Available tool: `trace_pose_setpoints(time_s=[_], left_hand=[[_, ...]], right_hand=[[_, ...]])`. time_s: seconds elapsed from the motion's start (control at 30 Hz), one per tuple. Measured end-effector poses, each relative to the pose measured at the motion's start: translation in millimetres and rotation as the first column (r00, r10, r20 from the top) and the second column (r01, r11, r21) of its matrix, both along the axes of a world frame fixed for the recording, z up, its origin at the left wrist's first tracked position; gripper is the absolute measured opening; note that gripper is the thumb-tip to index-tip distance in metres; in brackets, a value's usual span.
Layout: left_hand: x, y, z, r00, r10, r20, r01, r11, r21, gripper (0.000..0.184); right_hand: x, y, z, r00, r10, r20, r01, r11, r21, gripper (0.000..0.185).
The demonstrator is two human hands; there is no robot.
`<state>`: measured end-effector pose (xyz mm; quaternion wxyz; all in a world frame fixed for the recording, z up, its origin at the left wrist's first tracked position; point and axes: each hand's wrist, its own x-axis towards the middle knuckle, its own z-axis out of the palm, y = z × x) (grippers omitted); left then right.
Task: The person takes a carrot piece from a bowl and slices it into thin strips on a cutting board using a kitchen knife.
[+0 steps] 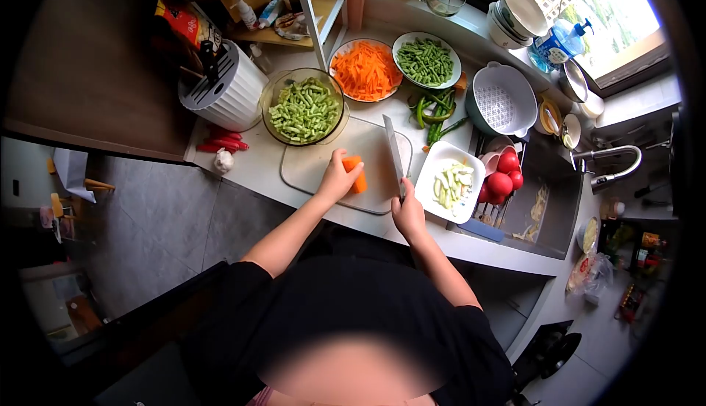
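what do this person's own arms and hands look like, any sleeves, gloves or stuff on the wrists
The person wears a black short-sleeved top. Its black left sleeve and black right sleeve show no markings and leave both forearms bare. The left hand and right hand are ungloved, and no watch or bracelet shows. Rings are too small to tell.

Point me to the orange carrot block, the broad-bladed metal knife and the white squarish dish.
Orange carrot block (359,184): head view, lower part, clear of the fingers.
Broad-bladed metal knife (393,146): head view, mid-blade.
White squarish dish (426,180): head view, inner left wall.
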<state>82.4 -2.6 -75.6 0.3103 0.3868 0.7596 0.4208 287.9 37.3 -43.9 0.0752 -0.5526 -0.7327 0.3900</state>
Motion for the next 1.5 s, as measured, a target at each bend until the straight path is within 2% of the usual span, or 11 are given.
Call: trace_pose_setpoints(time_s=[0.1,0.2,0.23,0.33,0.47,0.63,0.73,1.0,1.23,1.4,1.5], left_hand=[[5.7,4.8,-8.8,0.997,-0.077,-0.011,0.077,0.997,-0.023,0.044],[7.4,-0.5,-12.5,0.911,-0.121,-0.395,0.125,0.992,-0.017,0.043],[9.1,-4.1,-6.0,0.931,-0.118,-0.344,0.097,0.992,-0.079,0.042],[11.1,-12.8,-23.2,0.975,-0.019,-0.22,0.038,0.996,0.083,0.04],[20.1,-18.5,-34.5,0.948,0.01,-0.317,0.072,0.966,0.247,0.033],[37.7,-14.4,-34.1,0.892,0.062,-0.447,0.036,0.978,0.207,0.032],[39.7,-17.4,-38.3,0.896,0.043,-0.441,0.063,0.973,0.223,0.032],[38.6,-13.8,-47.2,0.894,0.031,-0.446,0.096,0.961,0.258,0.032],[40.7,-14.9,-62.7,0.898,0.025,-0.439,0.059,0.982,0.178,0.039],[35.2,-14.3,-72.5,0.904,-0.119,-0.41,0.16,0.985,0.067,0.044],[34.3,-7.4,-47.9,0.912,-0.15,-0.382,0.174,0.984,0.03,0.044]], right_hand=[[4.3,-9.7,10.3,0.995,-0.049,-0.085,0.051,0.998,0.026,0.047],[8.2,-17.4,24.5,0.992,-0.058,-0.11,0.058,0.998,-0.005,0.046],[8.5,-18.8,33.3,0.994,-0.048,-0.101,0.046,0.999,-0.019,0.044],[10.2,-17.7,41.3,0.999,0.018,-0.04,-0.018,1.0,0.004,0.041],[13.0,-27.5,26.2,0.997,-0.011,-0.073,0.007,0.998,-0.066,0.039],[-4.5,-30.0,50.3,0.994,-0.057,-0.091,0.048,0.994,-0.099,0.024],[-3.6,-31.6,45.9,0.995,0.043,-0.094,-0.048,0.998,-0.05,0.019],[0.8,-30.7,44.9,0.989,0.136,-0.052,-0.14,0.988,-0.071,0.018],[-4.5,-30.4,51.9,0.979,0.202,-0.025,-0.203,0.976,-0.079,0.019],[-15.7,-34.9,53.6,0.975,0.218,0.028,-0.211,0.965,-0.158,0.023],[-20.6,-32.4,50.8,0.975,0.221,0.015,-0.215,0.962,-0.165,0.024]])
